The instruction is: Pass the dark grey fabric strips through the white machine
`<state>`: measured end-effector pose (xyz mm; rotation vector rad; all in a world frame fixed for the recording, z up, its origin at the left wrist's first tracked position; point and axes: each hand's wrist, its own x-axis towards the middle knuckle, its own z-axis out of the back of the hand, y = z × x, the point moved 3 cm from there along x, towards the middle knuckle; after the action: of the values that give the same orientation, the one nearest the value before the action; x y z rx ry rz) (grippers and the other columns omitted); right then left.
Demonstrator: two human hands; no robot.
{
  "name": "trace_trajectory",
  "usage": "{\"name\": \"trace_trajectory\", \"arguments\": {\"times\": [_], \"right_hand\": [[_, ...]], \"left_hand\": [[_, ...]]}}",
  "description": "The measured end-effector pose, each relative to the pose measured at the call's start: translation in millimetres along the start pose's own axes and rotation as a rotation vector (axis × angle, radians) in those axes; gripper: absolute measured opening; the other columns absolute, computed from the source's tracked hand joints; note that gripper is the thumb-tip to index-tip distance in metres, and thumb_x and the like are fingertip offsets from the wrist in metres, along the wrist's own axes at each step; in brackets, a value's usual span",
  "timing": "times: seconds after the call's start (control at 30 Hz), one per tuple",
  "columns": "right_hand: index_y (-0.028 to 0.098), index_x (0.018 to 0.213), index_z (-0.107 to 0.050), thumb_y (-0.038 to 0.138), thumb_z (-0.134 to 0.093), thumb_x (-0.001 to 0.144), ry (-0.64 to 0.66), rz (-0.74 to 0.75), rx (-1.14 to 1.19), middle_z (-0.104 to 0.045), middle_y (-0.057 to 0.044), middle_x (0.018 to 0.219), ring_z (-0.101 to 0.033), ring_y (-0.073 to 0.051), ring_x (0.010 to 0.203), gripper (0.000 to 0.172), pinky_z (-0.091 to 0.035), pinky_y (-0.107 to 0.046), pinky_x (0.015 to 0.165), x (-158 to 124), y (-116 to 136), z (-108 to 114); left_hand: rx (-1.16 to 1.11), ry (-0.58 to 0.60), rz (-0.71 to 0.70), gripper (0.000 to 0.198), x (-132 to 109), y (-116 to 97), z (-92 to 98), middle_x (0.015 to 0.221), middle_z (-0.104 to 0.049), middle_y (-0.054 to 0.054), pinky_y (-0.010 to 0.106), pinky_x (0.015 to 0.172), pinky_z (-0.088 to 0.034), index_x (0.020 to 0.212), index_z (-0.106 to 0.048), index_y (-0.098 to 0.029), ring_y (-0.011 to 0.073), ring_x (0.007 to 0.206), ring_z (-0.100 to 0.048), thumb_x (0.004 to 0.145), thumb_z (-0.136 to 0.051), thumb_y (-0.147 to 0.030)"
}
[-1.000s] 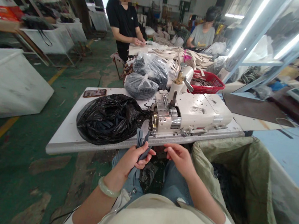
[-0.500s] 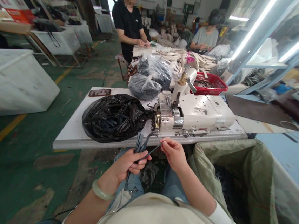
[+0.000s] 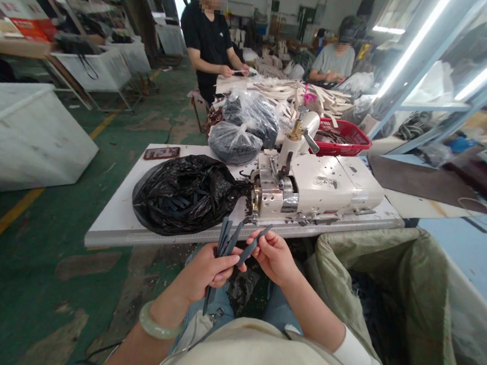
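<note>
Hands (image 3: 209, 268) hold grey strips (image 3: 223, 239), one seemingly bridging both.

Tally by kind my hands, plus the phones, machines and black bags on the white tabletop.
Left hand and right hand, both holding blue-grey strips: 2
Phone: 1
Machine: 1
Black bag: 1
Total: 5

A fanned bundle of narrow, flat, blue-grey strips (image 3: 224, 239) is held nearly upright in the left grip (image 3: 213, 267); one curved blue-grey strip (image 3: 247, 254) is pinched slantwise by the right grip (image 3: 274, 258), its lower end at the left fingertips.
</note>
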<state>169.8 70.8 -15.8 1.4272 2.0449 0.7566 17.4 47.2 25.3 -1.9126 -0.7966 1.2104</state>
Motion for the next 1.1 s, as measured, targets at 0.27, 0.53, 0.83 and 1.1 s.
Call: {"name": "trace_trajectory", "arguments": {"times": [0.27, 0.53, 0.83, 1.1], "right_hand": [[0.013, 0.069, -0.062, 0.044, -0.069, 0.079, -0.404, 0.006, -0.084, -0.043, 0.004, 0.055, -0.035, -0.005, 0.044, 0.033, -0.028, -0.015, 0.037, 53.4, 46.3, 47.1], [0.013, 0.069, -0.060, 0.015, -0.060, 0.083, -0.391, -0.126, -0.092, -0.051, 0.000, 0.057, -0.046, -0.007, 0.047, 0.014, -0.041, -0.016, 0.043, 73.8, 64.5, 59.7], [0.010, 0.066, -0.059, 0.013, -0.064, 0.080, -0.554, -0.068, -0.204, -0.047, 0.004, 0.044, -0.034, -0.002, 0.033, 0.015, -0.023, -0.009, 0.028, 101.3, 72.6, 65.5], [0.012, 0.063, -0.056, 0.021, -0.062, 0.079, -0.755, 0.148, -0.270, -0.045, 0.004, 0.049, -0.032, -0.002, 0.035, 0.019, -0.025, -0.012, 0.030, 94.6, 86.3, 79.7]], "left_hand": [[-0.065, -0.008, 0.049, 0.035, 5.5, 4.4, 13.9, 0.056, -0.035, -0.008, 0.015, 0.036, -0.010, 0.094, -0.067, -0.009, 0.0004, 0.041, -0.019, 0.077, -0.068, -0.040], [-0.086, -0.030, 0.047, 0.038, 7.6, 5.3, 24.0, 0.056, -0.026, -0.009, 0.014, 0.036, -0.009, 0.092, -0.066, -0.009, 0.0012, 0.043, -0.015, 0.078, -0.065, -0.045], [-0.103, -0.024, 0.059, 0.039, 7.4, 6.0, 22.8, 0.056, -0.025, -0.010, 0.013, 0.036, -0.009, 0.090, -0.066, -0.009, 0.0012, 0.043, -0.014, 0.076, -0.068, -0.046], [-0.170, -0.029, 0.038, 0.042, 5.3, 2.7, 22.0, 0.058, -0.030, -0.008, 0.012, 0.036, -0.011, 0.109, -0.061, -0.013, 0.0015, 0.042, -0.017, 0.080, -0.065, -0.042]]}}
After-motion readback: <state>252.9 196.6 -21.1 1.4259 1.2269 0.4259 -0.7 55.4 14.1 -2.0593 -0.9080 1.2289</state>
